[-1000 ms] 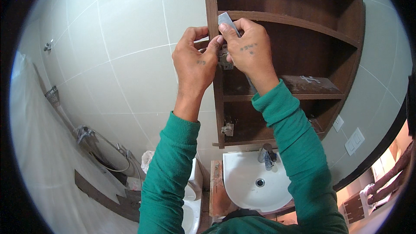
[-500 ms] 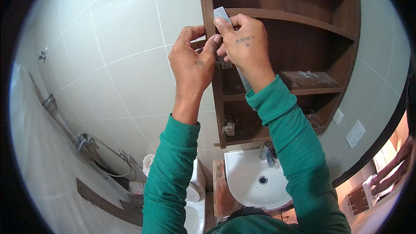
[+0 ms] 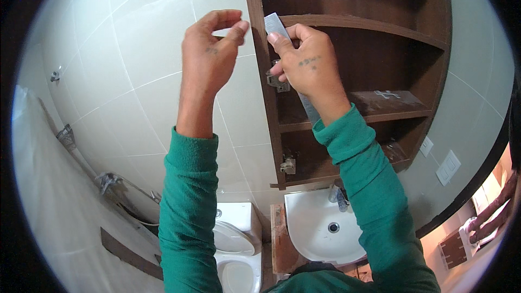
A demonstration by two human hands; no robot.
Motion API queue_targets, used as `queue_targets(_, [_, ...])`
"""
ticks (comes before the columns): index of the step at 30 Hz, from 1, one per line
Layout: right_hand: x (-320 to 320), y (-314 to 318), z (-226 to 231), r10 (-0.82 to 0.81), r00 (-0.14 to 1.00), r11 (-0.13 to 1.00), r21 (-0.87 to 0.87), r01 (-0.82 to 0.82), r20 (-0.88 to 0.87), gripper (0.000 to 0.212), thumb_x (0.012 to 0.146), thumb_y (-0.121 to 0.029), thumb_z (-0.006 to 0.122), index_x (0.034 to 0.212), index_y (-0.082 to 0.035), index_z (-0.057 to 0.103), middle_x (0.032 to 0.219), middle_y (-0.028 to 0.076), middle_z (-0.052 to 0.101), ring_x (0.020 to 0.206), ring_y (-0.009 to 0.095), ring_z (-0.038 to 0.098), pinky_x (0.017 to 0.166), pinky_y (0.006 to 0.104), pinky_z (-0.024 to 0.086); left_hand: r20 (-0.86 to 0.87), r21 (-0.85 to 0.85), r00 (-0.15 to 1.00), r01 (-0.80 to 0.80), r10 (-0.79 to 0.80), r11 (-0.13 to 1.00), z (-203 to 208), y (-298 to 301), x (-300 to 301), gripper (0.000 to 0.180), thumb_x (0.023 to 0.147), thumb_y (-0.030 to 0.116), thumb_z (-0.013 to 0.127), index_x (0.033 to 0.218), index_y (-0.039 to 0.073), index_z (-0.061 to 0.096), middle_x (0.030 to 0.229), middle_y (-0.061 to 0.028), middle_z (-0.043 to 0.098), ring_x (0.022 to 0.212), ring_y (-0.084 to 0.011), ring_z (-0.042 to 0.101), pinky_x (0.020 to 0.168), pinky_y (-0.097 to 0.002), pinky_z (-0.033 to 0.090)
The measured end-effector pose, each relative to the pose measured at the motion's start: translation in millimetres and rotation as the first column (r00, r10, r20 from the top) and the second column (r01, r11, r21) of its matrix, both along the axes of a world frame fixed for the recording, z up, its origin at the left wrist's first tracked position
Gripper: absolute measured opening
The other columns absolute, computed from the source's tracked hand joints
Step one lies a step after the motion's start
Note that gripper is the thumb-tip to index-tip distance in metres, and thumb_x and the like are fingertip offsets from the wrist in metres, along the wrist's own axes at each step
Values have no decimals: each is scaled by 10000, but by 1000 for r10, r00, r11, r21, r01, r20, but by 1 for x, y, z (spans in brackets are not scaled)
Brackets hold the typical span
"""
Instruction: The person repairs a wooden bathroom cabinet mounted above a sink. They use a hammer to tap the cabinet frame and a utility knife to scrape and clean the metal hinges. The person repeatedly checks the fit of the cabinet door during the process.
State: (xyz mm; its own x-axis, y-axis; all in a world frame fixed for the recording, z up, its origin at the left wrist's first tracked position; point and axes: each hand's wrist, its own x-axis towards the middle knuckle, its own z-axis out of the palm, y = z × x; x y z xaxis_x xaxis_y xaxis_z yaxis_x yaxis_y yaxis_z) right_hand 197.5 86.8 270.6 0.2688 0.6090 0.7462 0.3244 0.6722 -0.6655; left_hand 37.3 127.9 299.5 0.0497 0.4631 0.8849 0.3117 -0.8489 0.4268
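Note:
My right hand point(image 3: 312, 62) grips a long flat grey strip point(image 3: 275, 23), its thumb pressed on the upper part. The strip slants down behind the hand, and its lower end reaches toward my right sleeve. It lies across the left front of a dark brown wooden cabinet point(image 3: 255, 38). Beside the fingers, a metal hinge point(image 3: 278, 80) sits on the cabinet's left side panel. My left hand point(image 3: 209, 54) is raised before the tiled wall, left of the cabinet and apart from it. Its fingers are loosely bent, the thumb tip close to the fingertips, with nothing visible between them.
Lower on the cabinet is another hinge point(image 3: 288, 165). Below stand a white washbasin point(image 3: 309, 239) with a tap point(image 3: 340, 198) and a white toilet point(image 3: 239, 239). A translucent sheet point(image 3: 49, 184) hangs at left near a hand shower point(image 3: 108, 182). Wall switches point(image 3: 448, 167) are at right.
My left hand has moved left, away from the cabinet edge and my right hand. The right hand keeps its hold on the strip, and the upper hinge is more exposed.

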Motion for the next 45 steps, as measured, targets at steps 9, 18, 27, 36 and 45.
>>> queue_targets(9, [-18, -1, -3, -72, 996, 997, 15, 73, -57, 259, 1057, -168, 655, 1025, 87, 686, 857, 205, 760, 640, 258, 785, 553, 360, 614, 144, -4, 970, 196, -193, 981, -26, 23, 19, 364, 937, 151, 849, 1224, -44, 738, 1105, -173, 777, 905, -201, 760, 723, -322, 623])
queue_targets(18, [-19, -2, 7, 143, 955, 988, -25, -155, -261, 330, 1083, -226, 642, 1109, 102, 664, 912, 169, 735, 664, 204, 772, 547, 318, 637, 146, 27, 972, 181, -183, 983, -26, 16, 24, 259, 951, 145, 839, 1099, -40, 733, 1013, -118, 763, 844, -171, 723, 708, -317, 610])
queue_targets(27, [36, -15, 6, -459, 847, 870, 328, 369, 267, 267, 1092, -271, 623, 1063, -15, 697, 851, 125, 732, 687, 195, 740, 636, 386, 591, 235, 52, 949, 205, -212, 977, -33, 23, 29, 319, 957, 217, 847, 1119, -32, 730, 1036, -116, 756, 835, -148, 698, 711, -298, 593])
queue_targets(36, [55, -19, 64, -488, 574, 868, 295, 399, 658, 329, 1046, -287, 655, 1065, 31, 739, 843, 230, 720, 779, 376, 725, 730, 508, 556, 408, 39, 841, 374, -356, 927, -50, 31, 37, 291, 986, 248, 826, 1129, 8, 742, 1008, -57, 740, 821, -99, 645, 702, -256, 536])
queue_targets(45, [35, 6, 38, -622, 635, 774, 484, 408, 459, 336, 1001, -243, 721, 1102, 77, 748, 1075, 277, 706, 946, 415, 764, 845, 500, 633, 433, 82, 829, 356, -354, 931, -54, 34, 44, 274, 995, 240, 816, 1129, 11, 747, 1004, -46, 735, 826, -93, 636, 715, -247, 527])
